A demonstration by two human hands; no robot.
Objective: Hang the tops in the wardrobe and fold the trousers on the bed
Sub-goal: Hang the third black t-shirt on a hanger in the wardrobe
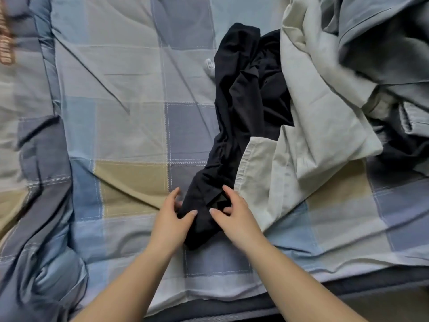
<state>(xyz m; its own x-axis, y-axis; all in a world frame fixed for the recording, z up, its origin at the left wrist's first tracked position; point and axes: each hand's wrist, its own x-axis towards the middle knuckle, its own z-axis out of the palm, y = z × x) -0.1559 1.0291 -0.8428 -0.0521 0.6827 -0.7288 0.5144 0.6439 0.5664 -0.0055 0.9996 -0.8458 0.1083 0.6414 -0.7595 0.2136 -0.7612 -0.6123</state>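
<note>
Black garment (243, 108), limp and light on the bed (130, 135), near end pinched by left hand (173, 213) and right hand (232, 212); best gripped at its hem corners.

Both hands were on the near end of the black garment (246, 108), which lay crumpled and stretched away across the checked bedsheet (130, 126). The left hand (173, 217) gripped its left edge, thumb on top, fingers tucked behind the cloth; the right hand (232, 213) pinched a fold just beside it, thumb pointing left. A pale beige garment (301, 126) lay touching the black one on its right, a cuffed hem near the right hand. Grey clothes (380, 43) were heaped at the far right. A small white piece (209, 66) peeked out at the black garment's far left side.
</note>
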